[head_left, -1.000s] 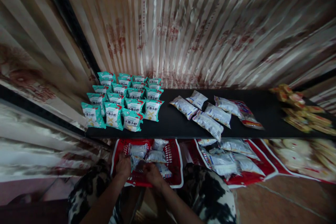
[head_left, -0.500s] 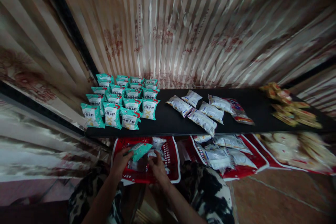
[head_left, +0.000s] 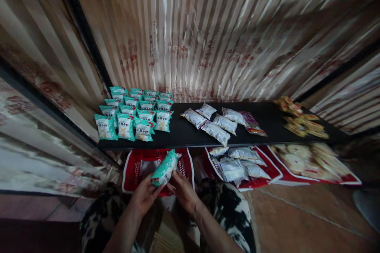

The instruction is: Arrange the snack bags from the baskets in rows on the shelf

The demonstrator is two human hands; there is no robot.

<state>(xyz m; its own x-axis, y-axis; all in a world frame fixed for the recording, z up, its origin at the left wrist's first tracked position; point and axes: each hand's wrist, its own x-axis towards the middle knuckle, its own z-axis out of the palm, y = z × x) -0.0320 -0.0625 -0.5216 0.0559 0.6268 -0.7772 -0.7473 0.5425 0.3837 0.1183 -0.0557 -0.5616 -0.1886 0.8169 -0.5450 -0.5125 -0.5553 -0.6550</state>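
Between my two hands, above the near rim of a red basket (head_left: 128,174), a teal-and-white snack bag (head_left: 165,169) is held at a tilt. My left hand (head_left: 145,194) grips its lower left end. Against its right side, my right hand (head_left: 182,189) closes with the fingers partly behind the bag. Rows of matching teal snack bags (head_left: 125,126) stand upright on the left end of the black shelf (head_left: 166,139), just beyond the basket. Other packets lie in the basket, partly hidden by my hands and the bag.
White snack packets (head_left: 218,130) and a red-and-blue packet (head_left: 253,123) lie mid-shelf, with yellow packets (head_left: 307,124) farther right. Beneath the shelf are a second red basket (head_left: 274,172) of white packets and a third basket (head_left: 350,176) of pale packets. A patterned curtain (head_left: 190,27) hangs behind.
The teal bag has moved right and is turned more upright. My right hand has come out of the basket and joined my left on the bag. The view has shifted slightly.
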